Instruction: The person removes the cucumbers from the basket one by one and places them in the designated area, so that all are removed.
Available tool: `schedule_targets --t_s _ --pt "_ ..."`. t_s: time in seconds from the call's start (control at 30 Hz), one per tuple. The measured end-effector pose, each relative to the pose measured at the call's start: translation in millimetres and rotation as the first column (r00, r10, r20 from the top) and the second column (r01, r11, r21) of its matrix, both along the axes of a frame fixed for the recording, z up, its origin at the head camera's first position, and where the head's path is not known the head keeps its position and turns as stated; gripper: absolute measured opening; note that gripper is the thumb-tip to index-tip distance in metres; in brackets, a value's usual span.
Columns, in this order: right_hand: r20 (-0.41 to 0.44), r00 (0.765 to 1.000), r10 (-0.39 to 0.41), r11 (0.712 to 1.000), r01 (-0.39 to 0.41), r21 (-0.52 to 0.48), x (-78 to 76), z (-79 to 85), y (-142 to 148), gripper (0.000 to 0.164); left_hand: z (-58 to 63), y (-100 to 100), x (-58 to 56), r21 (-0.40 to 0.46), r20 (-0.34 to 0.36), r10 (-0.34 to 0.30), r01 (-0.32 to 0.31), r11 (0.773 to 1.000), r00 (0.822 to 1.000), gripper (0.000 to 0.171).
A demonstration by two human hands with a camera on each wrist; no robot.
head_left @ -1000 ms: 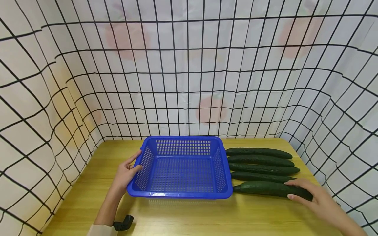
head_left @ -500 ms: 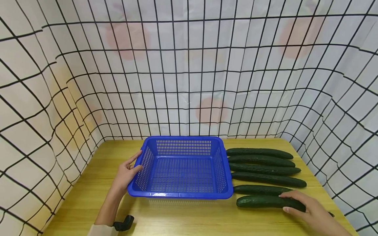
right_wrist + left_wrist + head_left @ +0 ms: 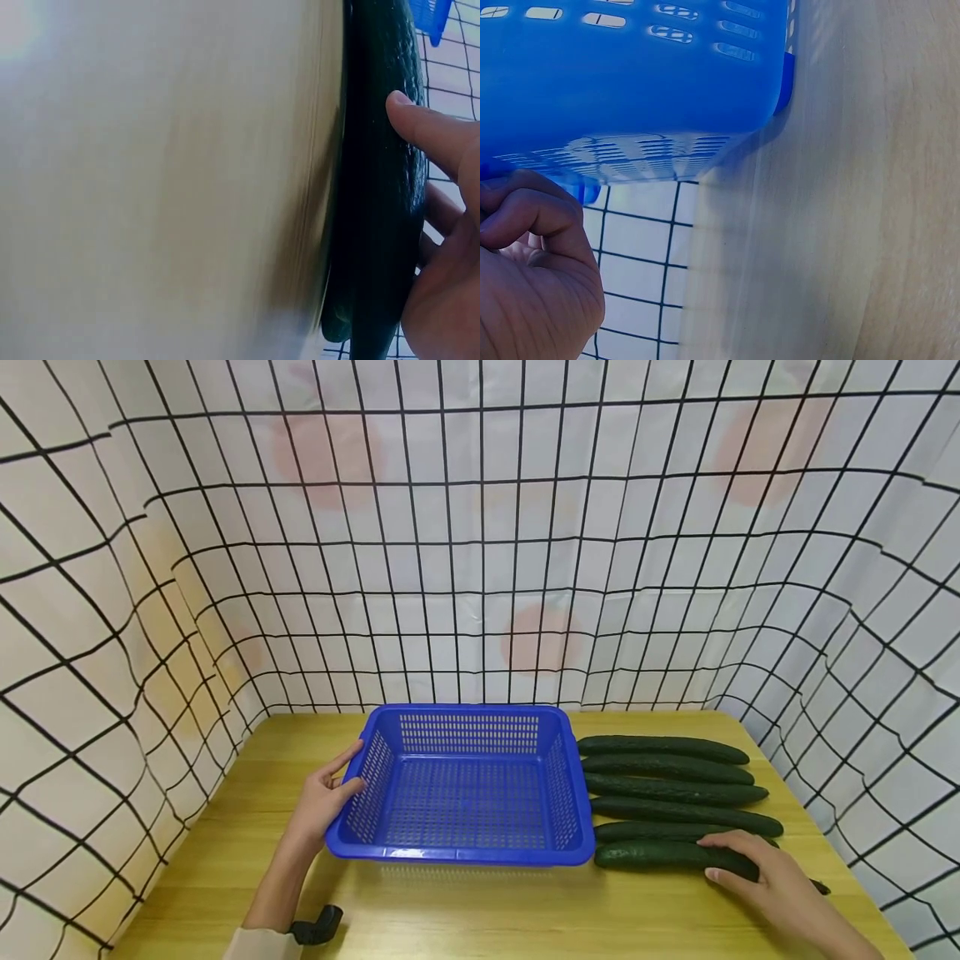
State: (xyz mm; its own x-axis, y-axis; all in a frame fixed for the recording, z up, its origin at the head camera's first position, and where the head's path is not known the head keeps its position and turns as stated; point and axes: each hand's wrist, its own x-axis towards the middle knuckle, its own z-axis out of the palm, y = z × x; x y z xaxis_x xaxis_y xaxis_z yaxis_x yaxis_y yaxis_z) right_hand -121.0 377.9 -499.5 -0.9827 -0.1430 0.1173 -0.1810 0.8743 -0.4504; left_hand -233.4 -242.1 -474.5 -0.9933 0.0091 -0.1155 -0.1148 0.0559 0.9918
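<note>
A blue plastic basket with perforated walls stands mid-table. My left hand grips its left rim, thumb over the edge; in the left wrist view the curled fingers of the left hand show beside the basket wall. To the right of the basket, several long dark green cucumbers lie side by side. At the near side of that row, my right hand holds the nearest cucumber by its right part, between thumb and fingers. The right wrist view shows the thumb along this cucumber.
The yellow wooden table carries everything. White cloth walls with a black grid close off the back and both sides. A small black object is at the left wrist, by the sleeve.
The right hand has brought its cucumber toward the front of the table, then slightly back and left, close against the row. The left hand and basket have stayed in place.
</note>
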Motion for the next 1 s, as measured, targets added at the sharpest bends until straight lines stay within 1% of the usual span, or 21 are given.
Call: schedule_targets --t_s 0.27,0.53,0.63,0.73,0.9,1.0 --pt "-0.029 0.999 0.021 1.0 -0.02 0.013 -10.1 1.4 -4.3 0.038 0.0 -0.7 1.4 0.002 0.005 0.004 -0.004 1.0 1.0 0.07" --pt "-0.084 0.996 0.036 0.998 -0.032 0.054 -9.6 -1.6 -5.1 0.034 -0.8 -0.6 0.6 -0.001 0.001 0.012 -0.012 1.0 1.0 0.07" --pt "-0.103 0.994 0.035 0.994 -0.024 0.104 -9.8 -1.7 -5.9 0.033 -0.8 -0.6 0.3 0.0 0.004 0.012 -0.012 1.0 1.0 0.07" --pt "-0.105 0.994 0.032 0.991 -0.018 0.131 -10.1 -2.0 -6.1 0.032 -0.7 -0.7 0.1 0.002 0.005 0.01 -0.01 1.0 1.0 0.07" --pt "-0.073 0.997 0.019 0.994 -0.011 0.106 -9.9 -0.6 -5.6 0.034 -0.2 -0.4 -0.4 0.004 0.01 0.007 -0.007 1.0 1.0 0.071" --pt "-0.076 0.997 0.009 0.993 0.0 0.118 -9.4 0.6 -5.3 0.035 0.5 -0.4 -0.9 0.004 0.008 0.007 -0.007 1.0 1.0 0.071"
